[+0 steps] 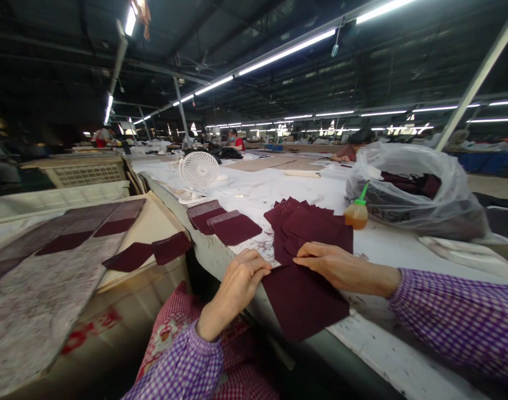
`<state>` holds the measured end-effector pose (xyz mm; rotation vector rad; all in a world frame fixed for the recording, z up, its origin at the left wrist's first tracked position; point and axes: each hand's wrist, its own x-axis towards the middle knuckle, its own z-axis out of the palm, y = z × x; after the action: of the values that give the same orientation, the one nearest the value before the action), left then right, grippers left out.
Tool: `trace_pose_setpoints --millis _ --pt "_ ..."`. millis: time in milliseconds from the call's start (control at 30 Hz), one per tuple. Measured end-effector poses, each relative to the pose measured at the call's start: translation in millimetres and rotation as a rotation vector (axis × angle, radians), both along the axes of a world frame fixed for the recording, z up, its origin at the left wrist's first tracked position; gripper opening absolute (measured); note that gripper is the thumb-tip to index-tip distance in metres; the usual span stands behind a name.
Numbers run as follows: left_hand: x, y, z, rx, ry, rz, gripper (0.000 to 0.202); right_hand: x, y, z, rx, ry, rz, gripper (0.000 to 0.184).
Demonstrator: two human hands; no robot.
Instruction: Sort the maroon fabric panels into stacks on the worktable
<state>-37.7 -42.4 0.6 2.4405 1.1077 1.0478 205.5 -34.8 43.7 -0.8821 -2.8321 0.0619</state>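
Observation:
My left hand (239, 282) pinches the near left corner of a dark maroon fabric piece (304, 303) that lies over the front edge of the white table (387, 355). The fingers of my right hand (333, 264) lie on that piece's far edge, pressed flat. Just beyond the hands sits a fanned stack of maroon pieces (310, 225). To its left lie two more folded maroon pieces (225, 222). Both sleeves are purple check.
An orange glue bottle with a green tip (357, 213) stands beside a clear plastic bag of fabric (416, 189). A small white fan (199, 171) is farther back. At left, a board (62, 261) carries glued maroon pieces. Other people work at distant tables.

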Motion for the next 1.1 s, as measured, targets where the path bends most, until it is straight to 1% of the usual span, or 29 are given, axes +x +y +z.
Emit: trace_pose_setpoints --millis 100,200,400,500,600,667,733,800,900,967,1033,1100 --pt "-10 -3 -3.2 0.070 0.010 -0.025 0.019 -2 -2 6.0 0.066 -0.115 0.010 0.051" --pt "-12 -4 -4.9 0.131 0.042 -0.035 0.022 -7 -2 9.7 0.121 -0.205 0.019 0.062" --pt "-19 -8 -8.1 0.179 0.062 -0.027 0.027 -25 3 18.5 0.200 -0.366 0.080 0.071" --pt "-28 -9 -11.3 0.199 0.066 -0.039 0.027 -36 1 18.7 0.285 -0.456 0.052 0.074" --pt "-38 -5 -14.5 0.192 0.024 -0.024 0.026 -45 -3 14.3 0.397 -0.428 0.030 0.074" --pt "-43 2 -15.1 0.185 -0.050 0.042 0.024 -47 -3 11.7 0.435 -0.383 0.035 0.071" --pt "-45 13 -13.4 0.180 -0.088 0.122 0.022 -47 0 11.1 0.400 -0.358 0.013 0.059" --pt "-45 27 -9.4 0.183 -0.051 0.191 0.019 -46 5 12.4 0.289 -0.331 -0.035 0.041" --pt "-40 48 -1.4 0.158 0.107 0.294 0.017 -45 13 15.0 0.057 -0.256 -0.062 0.016" --pt "-36 61 3.4 0.109 0.223 0.349 0.018 -46 14 16.5 -0.043 -0.212 -0.029 0.005" --pt "-33 71 6.6 0.072 0.286 0.380 0.021 -48 15 18.8 -0.089 -0.154 0.010 0.006" --pt "-31 76 8.5 0.067 0.302 0.389 0.019 -46 19 23.1 -0.140 -0.051 0.000 0.009"
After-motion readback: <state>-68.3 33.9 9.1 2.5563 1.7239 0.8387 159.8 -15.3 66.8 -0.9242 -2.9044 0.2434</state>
